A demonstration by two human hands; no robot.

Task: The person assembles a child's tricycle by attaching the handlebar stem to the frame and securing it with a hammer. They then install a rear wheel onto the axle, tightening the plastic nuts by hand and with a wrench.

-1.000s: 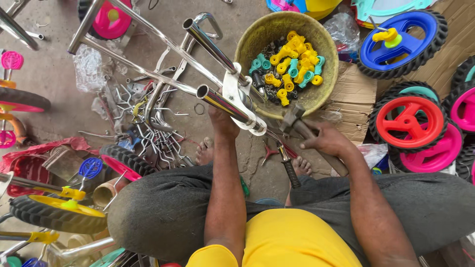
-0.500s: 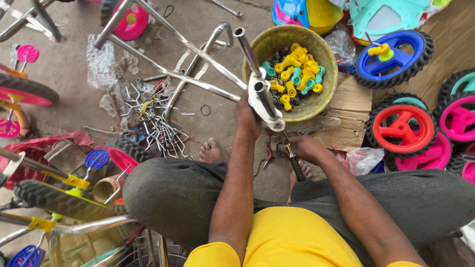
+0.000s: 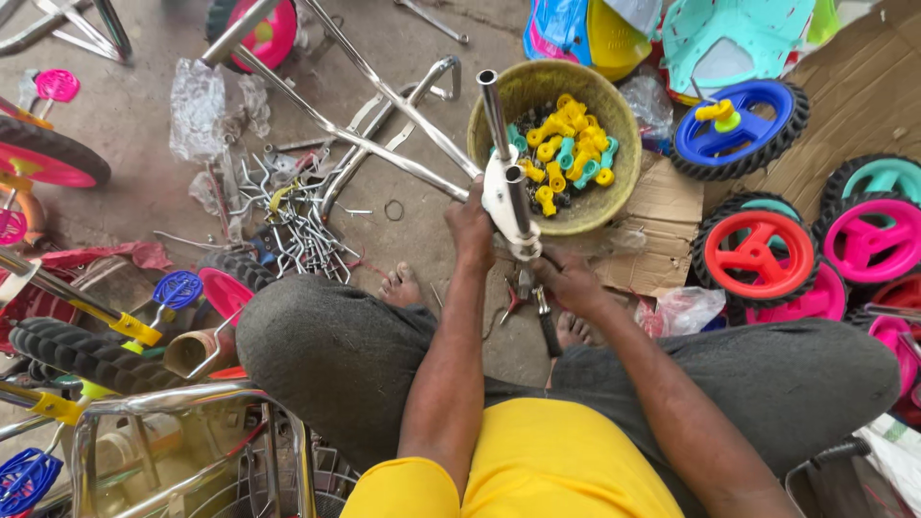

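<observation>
The person sits cross-legged on the floor (image 3: 144, 105), and the left hand (image 3: 472, 223) is wrapped tight around the chrome frame (image 3: 384, 144) just where its tubes meet the white head piece (image 3: 501, 197) — a firm grasp, knuckles up. The frame's long bars run away up and to the left, lifted off the floor, while a short steel tube (image 3: 493, 110) pokes up over the rim of the woven basket (image 3: 614, 197). That basket sits just beyond the hands, loaded with yellow and teal plastic fittings (image 3: 561, 153). The right hand (image 3: 571, 283) is closed at the lower end of the head piece, fingers curled against it; what it pinches there cannot be made out. Below the hands, pliers with red handles (image 3: 513, 302) lie on the floor between the bare feet. To the left, a heap of bent metal hooks (image 3: 288, 225). To the right, small wheels on flattened cardboard — a blue wheel (image 3: 734, 129), a red wheel (image 3: 758, 254) and a pink wheel (image 3: 878, 240) close together.
</observation>
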